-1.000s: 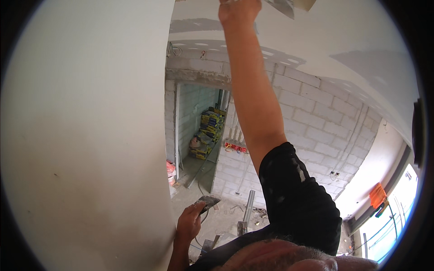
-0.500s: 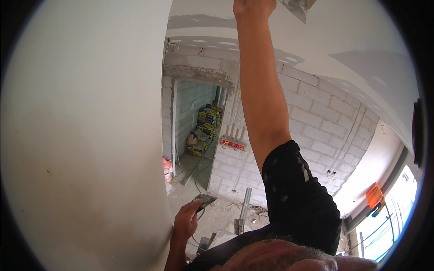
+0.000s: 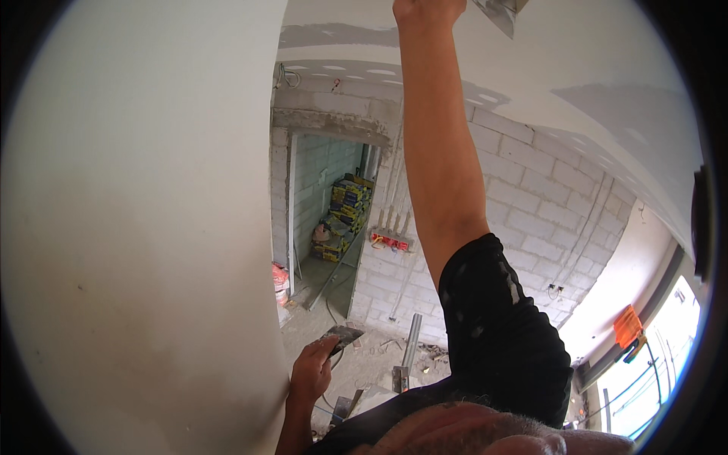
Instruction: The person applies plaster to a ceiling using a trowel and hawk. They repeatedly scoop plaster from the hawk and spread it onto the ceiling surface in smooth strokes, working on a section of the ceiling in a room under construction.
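Observation:
Low in the view, my left hand [image 3: 309,370] is closed round a putty knife [image 3: 345,337], whose grey, smeared blade points right, away from the pale wall. My right arm stretches straight up to the ceiling, its black sleeve slid down near the shoulder. Cut off by the top edge, my right hand [image 3: 429,9] appears closed on a second putty knife; its metal blade [image 3: 500,15] shows to the right of the hand, close against the ceiling board [image 3: 576,45]. The handle and most of the fingers are out of the picture.
A smooth pale wall [image 3: 152,227] fills the left side. Ahead, a doorway shows stacked bags [image 3: 350,205] beside a block wall [image 3: 516,163] with red electrical boxes [image 3: 390,242]. A metal profile [image 3: 413,341] stands below. An orange cloth [image 3: 628,327] hangs by the window.

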`<action>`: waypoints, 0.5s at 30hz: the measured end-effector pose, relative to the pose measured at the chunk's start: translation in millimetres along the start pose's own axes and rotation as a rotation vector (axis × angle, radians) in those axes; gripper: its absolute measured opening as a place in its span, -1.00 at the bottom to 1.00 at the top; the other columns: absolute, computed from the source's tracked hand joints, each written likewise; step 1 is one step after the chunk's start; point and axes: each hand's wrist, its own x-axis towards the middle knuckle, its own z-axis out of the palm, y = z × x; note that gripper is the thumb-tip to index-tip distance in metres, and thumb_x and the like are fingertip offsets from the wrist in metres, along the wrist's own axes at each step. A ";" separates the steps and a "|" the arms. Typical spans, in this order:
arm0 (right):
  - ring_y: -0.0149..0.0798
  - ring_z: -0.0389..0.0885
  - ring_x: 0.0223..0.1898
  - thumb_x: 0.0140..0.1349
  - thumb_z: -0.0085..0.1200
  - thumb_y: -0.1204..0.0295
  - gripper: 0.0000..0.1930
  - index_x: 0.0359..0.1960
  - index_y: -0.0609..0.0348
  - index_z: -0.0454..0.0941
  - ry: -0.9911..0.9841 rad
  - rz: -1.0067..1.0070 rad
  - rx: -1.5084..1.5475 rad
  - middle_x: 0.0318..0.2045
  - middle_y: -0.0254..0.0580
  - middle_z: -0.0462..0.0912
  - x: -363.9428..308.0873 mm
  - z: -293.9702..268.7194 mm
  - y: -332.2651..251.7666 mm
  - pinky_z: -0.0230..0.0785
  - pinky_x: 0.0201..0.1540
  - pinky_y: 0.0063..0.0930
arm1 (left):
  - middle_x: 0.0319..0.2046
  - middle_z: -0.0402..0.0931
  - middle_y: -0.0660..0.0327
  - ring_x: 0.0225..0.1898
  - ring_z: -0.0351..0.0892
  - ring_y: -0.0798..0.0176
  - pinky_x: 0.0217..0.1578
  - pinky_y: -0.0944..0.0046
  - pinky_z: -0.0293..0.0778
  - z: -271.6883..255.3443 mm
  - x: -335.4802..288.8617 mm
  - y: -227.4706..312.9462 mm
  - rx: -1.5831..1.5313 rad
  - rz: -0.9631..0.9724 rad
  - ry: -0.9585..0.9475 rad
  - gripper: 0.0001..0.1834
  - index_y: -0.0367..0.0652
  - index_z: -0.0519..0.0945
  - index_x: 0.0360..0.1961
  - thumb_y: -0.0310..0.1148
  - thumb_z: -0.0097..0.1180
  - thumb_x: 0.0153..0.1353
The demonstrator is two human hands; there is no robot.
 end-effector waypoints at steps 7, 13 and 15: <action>-0.08 0.64 -0.08 0.52 0.01 0.39 -0.78 0.08 0.22 0.45 0.025 0.012 0.062 -0.10 -0.11 0.61 7.7 0.0 11.6 0.57 0.07 -0.04 | 0.11 0.63 -0.01 0.17 0.58 -0.06 0.25 0.08 0.47 -0.1 0.7 -1.2 -0.014 -0.003 -0.010 -0.46 -0.19 0.64 0.16 -0.72 0.05 0.12; -0.10 0.64 -0.09 0.52 0.01 0.39 -0.78 0.09 0.19 0.46 0.052 0.033 0.079 -0.11 -0.15 0.61 2.7 0.4 30.4 0.55 0.03 -0.08 | 0.11 0.63 -0.01 0.17 0.58 -0.06 0.25 0.08 0.47 0.2 2.0 -0.9 -0.001 0.000 -0.017 -0.46 -0.19 0.64 0.16 -0.72 0.05 0.13; -0.10 0.64 -0.09 0.51 0.02 0.39 -0.78 0.09 0.18 0.47 0.048 0.047 0.081 -0.12 -0.15 0.61 1.1 0.6 37.4 0.55 0.02 -0.09 | 0.11 0.63 -0.01 0.17 0.58 -0.07 0.25 0.08 0.47 0.3 1.8 -0.2 0.002 -0.004 -0.016 -0.47 -0.19 0.64 0.16 -0.71 0.05 0.13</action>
